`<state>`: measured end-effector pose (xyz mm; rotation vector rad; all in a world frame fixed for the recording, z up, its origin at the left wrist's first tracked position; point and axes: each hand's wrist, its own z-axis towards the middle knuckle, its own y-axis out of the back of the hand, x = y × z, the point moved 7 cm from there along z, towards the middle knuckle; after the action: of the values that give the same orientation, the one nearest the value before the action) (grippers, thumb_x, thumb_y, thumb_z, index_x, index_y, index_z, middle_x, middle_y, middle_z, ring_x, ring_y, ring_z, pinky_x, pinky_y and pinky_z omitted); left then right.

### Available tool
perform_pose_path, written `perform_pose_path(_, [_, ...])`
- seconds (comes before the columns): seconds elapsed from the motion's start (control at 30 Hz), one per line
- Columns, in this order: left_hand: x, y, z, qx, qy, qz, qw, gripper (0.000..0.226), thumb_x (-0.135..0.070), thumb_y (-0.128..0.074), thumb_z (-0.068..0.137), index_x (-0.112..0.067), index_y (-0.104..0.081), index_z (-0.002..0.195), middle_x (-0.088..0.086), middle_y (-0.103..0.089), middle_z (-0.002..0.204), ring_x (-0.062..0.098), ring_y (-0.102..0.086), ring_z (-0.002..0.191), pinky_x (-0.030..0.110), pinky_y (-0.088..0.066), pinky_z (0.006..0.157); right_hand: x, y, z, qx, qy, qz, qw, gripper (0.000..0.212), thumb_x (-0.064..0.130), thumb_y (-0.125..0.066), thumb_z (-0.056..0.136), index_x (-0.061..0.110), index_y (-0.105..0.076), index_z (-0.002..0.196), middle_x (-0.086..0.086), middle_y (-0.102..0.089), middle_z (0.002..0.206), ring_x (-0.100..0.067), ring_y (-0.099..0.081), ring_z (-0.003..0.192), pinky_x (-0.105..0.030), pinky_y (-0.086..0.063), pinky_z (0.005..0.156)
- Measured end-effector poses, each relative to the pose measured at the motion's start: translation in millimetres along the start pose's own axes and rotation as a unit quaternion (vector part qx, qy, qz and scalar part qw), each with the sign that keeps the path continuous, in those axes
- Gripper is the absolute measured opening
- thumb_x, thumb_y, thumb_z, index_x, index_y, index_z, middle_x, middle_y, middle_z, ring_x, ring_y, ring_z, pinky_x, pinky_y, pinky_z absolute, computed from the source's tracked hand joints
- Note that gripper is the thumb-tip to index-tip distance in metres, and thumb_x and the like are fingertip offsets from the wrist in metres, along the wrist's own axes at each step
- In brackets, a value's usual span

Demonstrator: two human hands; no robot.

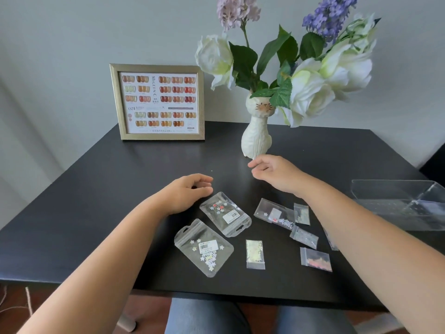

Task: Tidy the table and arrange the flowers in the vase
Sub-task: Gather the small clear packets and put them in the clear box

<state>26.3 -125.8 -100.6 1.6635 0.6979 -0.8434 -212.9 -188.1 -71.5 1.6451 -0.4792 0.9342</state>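
Head view looks down on a white ceramic cat-shaped vase (256, 138) standing upright toward the back of the black tabletop (96, 189), holding white artificial roses and purple lilac sprays (310, 92) that lean out to the right. The vase looks rigid, glazed and breakable, and with the heavy blooms off to one side it is probably top-heavy; the safest hold is likely around its wider lower body, while the stems, which seem light and springy, are best taken low down near the neck.

The right hand (274, 171) hovers just in front of the vase base, fingers loosely curled and holding nothing; whether it touches the vase I cannot tell. The left hand (190, 191) rests on the tabletop with fingers bent under, gripping nothing that shows, its edge next to a clear zip pouch of small flower charms (225, 214).

More small clear plastic sachets of glitter and charms (255, 254) lie scattered nearer the front edge; they look thin, slick and flimsy, easiest pinched at a corner. A clear plastic box (397, 203) sits at the right, and a gold-framed nail colour chart (157, 102) stands at the back left.
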Motion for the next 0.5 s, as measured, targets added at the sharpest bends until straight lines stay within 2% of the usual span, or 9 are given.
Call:
perform_pose_path(0.07, [-10,-10,-7,0.019,-0.004,0.032,0.999,0.042,-0.043,-0.064,0.090,-0.038,-0.055,0.130,-0.017,-0.062,0.127,0.007,-0.057,0.119,0.038,-0.040,0.110,-5,10,-16,-0.003,0.003,-0.001,1.000,0.022,0.033,-0.062,0.081,0.042,-0.066,0.100,0.013,-0.070,0.093,-0.005,-0.065,0.093,-0.023,-0.048,0.085])
perform_pose_path(0.17, [-22,-20,-16,0.049,-0.012,0.111,0.993,0.063,-0.055,-0.068,0.081,-0.043,-0.043,0.138,-0.017,-0.052,0.141,0.008,-0.051,0.123,0.030,-0.036,0.107,-10,17,-37,0.015,0.001,-0.016,1.000,0.022,0.038,-0.063,0.080,0.047,-0.065,0.100,0.025,-0.068,0.091,0.001,-0.065,0.088,-0.023,-0.048,0.082])
perform_pose_path(0.23, [-29,-27,-20,0.064,-0.017,0.154,0.986,0.076,-0.057,-0.072,0.077,-0.046,-0.035,0.142,-0.017,-0.044,0.146,0.008,-0.048,0.123,0.026,-0.034,0.102,-14,19,-49,0.037,0.000,-0.037,0.999,0.023,0.039,-0.063,0.082,0.048,-0.063,0.103,0.023,-0.068,0.092,0.002,-0.065,0.088,-0.025,-0.049,0.083])
perform_pose_path(0.4, [-42,-37,-24,0.094,-0.014,0.223,0.970,0.089,-0.057,-0.077,0.071,-0.054,-0.025,0.143,-0.016,-0.030,0.149,0.013,-0.041,0.132,0.035,-0.034,0.111,-21,13,-71,0.108,-0.023,-0.143,0.984,0.043,0.046,-0.066,0.083,0.046,-0.050,0.123,0.014,-0.058,0.118,-0.004,-0.058,0.104,-0.026,-0.045,0.083])
perform_pose_path(0.5, [-49,-40,-24,0.144,-0.009,0.255,0.956,0.099,-0.057,-0.082,0.064,-0.062,-0.020,0.141,-0.020,-0.022,0.154,0.013,-0.032,0.140,0.043,-0.028,0.116,-20,7,-83,0.129,-0.020,-0.203,0.971,0.061,0.050,-0.071,0.076,0.045,-0.044,0.130,0.013,-0.050,0.120,-0.009,-0.052,0.105,-0.027,-0.041,0.080])
